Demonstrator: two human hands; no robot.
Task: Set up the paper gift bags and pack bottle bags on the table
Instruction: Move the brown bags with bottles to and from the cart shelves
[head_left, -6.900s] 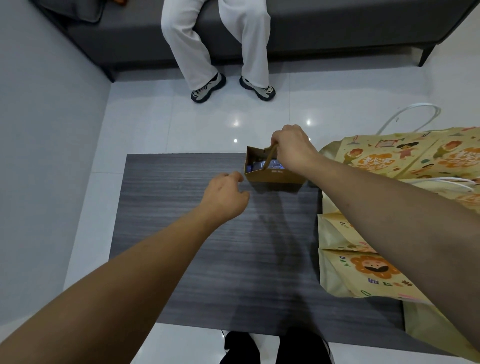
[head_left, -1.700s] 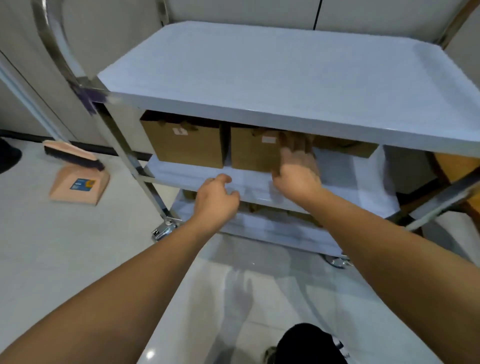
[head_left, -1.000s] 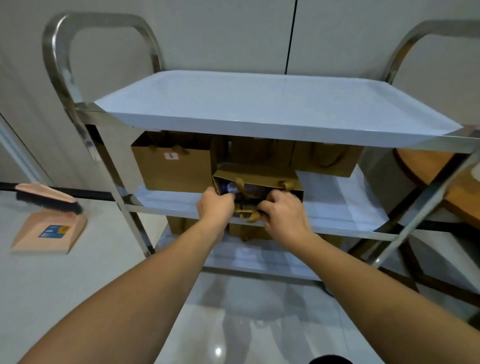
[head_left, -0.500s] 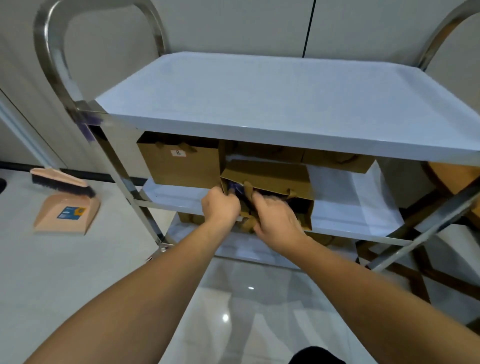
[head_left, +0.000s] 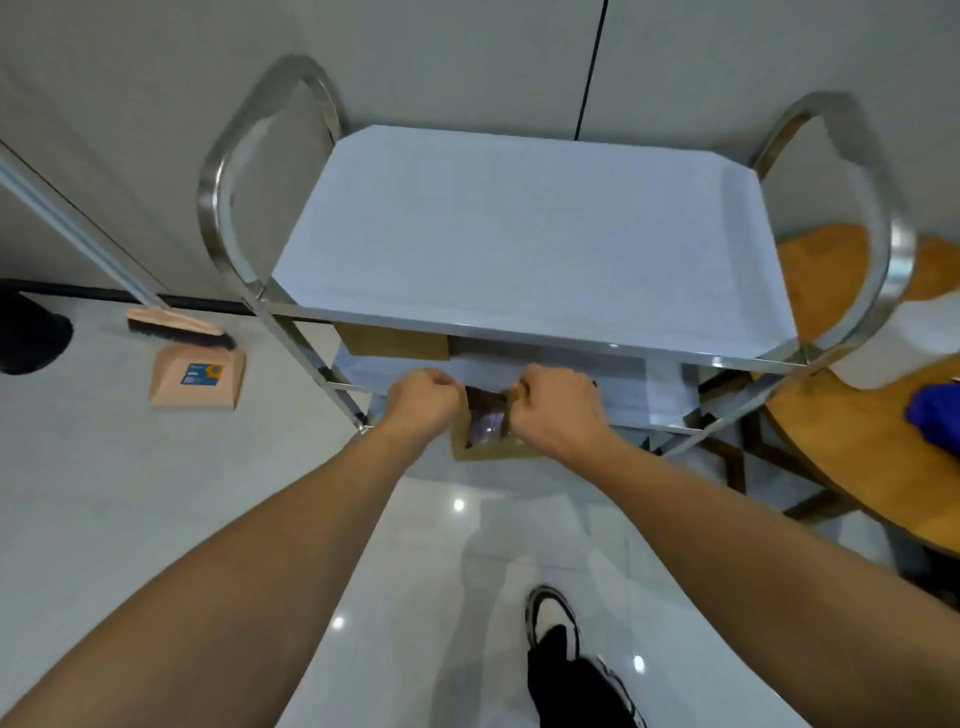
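The small brown paper bag (head_left: 491, 447) hangs between both hands, left hand (head_left: 423, 400) and right hand (head_left: 558, 410) each clamped on its top edge, equally near.

We see even, soft indoor light; small bright glints dot the glossy floor (head_left: 457, 519), edges bow from the wide lens, and detail looks slightly soft.
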